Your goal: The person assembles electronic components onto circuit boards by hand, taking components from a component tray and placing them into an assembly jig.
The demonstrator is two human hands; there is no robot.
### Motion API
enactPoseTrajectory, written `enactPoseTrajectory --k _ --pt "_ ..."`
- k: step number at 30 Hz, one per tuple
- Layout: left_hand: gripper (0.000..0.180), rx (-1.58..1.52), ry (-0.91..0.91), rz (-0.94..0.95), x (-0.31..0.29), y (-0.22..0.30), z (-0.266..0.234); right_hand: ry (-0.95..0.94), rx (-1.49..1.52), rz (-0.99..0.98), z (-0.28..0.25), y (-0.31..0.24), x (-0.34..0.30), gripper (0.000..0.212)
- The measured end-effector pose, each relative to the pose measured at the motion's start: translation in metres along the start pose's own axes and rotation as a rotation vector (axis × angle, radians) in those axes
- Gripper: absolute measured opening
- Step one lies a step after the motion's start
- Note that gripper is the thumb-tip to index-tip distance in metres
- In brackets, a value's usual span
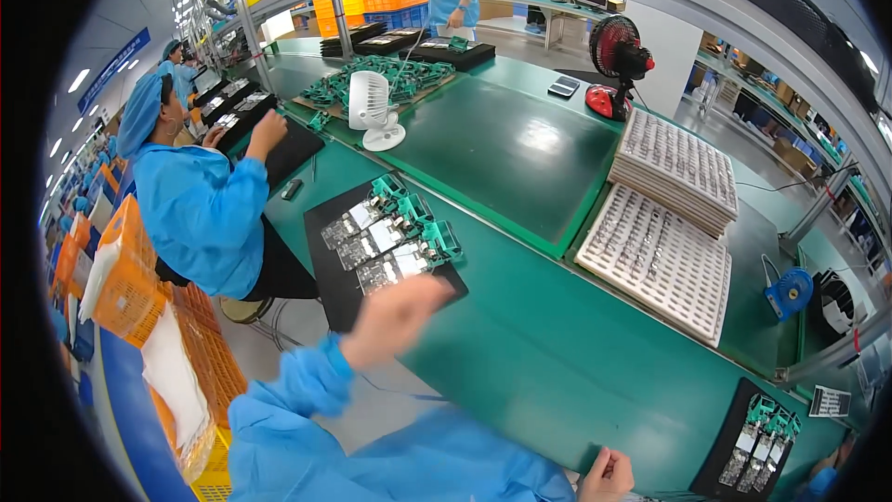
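My left hand point(395, 321), smeared by motion, is over the near edge of a black mat point(336, 302). On that mat lie silvery metal-and-circuit-board assemblies point(381, 240) side by side, with green frame-like parts point(441, 240) at their far right ends. The left fingers are too blurred to show whether they hold anything. At the near edge of the green bench, my right hand point(609, 476) rests with curled fingers, and nothing shows in it. Farther right, another black mat point(714, 454) carries similar assemblies point(757, 451).
White trays of small metal parts point(655, 265) are stacked at the right. A white fan point(372, 112), a red-and-black fan point(618, 65) and a pile of green frames point(400, 77) stand beyond. At left a co-worker in blue point(200, 204) sits beside orange crates point(139, 288).
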State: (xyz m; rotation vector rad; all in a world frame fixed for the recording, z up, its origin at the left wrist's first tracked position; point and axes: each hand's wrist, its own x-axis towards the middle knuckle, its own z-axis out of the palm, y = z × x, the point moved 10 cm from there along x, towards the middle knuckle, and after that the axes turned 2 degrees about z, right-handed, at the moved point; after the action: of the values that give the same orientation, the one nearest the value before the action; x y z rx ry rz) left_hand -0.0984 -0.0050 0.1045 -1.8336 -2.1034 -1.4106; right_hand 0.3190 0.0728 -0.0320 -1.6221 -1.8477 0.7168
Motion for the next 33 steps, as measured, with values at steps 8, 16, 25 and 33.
enactPoseTrajectory --k 8,16,25,33 --pt "0.049 0.658 0.233 -0.402 -0.011 -0.329 -0.151 -0.031 -0.047 -0.251 0.02 -0.048 0.01 0.017" --pt "0.033 0.277 0.123 -0.3 -0.003 -0.324 -0.125 -0.501 0.117 -0.301 0.07 -0.124 0.045 0.011" --pt "0.037 0.144 -0.059 -0.29 -0.014 -0.198 -0.042 -0.569 0.202 -0.711 0.193 -0.24 0.142 0.07" --pt "0.036 0.151 -0.153 -0.355 -0.026 -0.196 -0.036 -0.764 0.106 -0.814 0.195 -0.253 0.083 0.073"
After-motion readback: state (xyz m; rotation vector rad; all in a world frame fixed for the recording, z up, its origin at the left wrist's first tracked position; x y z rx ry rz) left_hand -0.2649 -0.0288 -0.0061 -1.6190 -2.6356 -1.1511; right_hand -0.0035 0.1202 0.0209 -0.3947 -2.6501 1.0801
